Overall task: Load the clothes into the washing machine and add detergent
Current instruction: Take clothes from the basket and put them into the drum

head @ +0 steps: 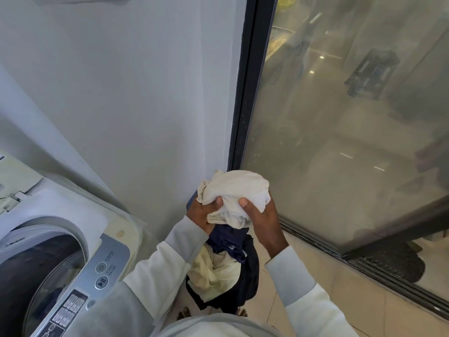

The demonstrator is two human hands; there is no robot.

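Note:
Both my hands hold a bundle of clothes in front of the white wall. My left hand (201, 214) and my right hand (263, 221) grip a bunched white cloth (235, 190) at the top of the bundle. Below it hang a dark navy garment (230, 242), a pale yellow garment (216, 273) and black fabric (250, 283). The top-loading washing machine (73, 215) stands at the lower left, its round drum opening (41, 271) uncovered and dark inside. The bundle is to the right of the machine, not over the drum.
The machine's grey control panel (102, 271) with power and start buttons faces me. A white wall (133, 105) rises behind it. A dark-framed glass sliding door (340, 130) fills the right side, its track (364, 263) running along the beige tiled floor (340, 300).

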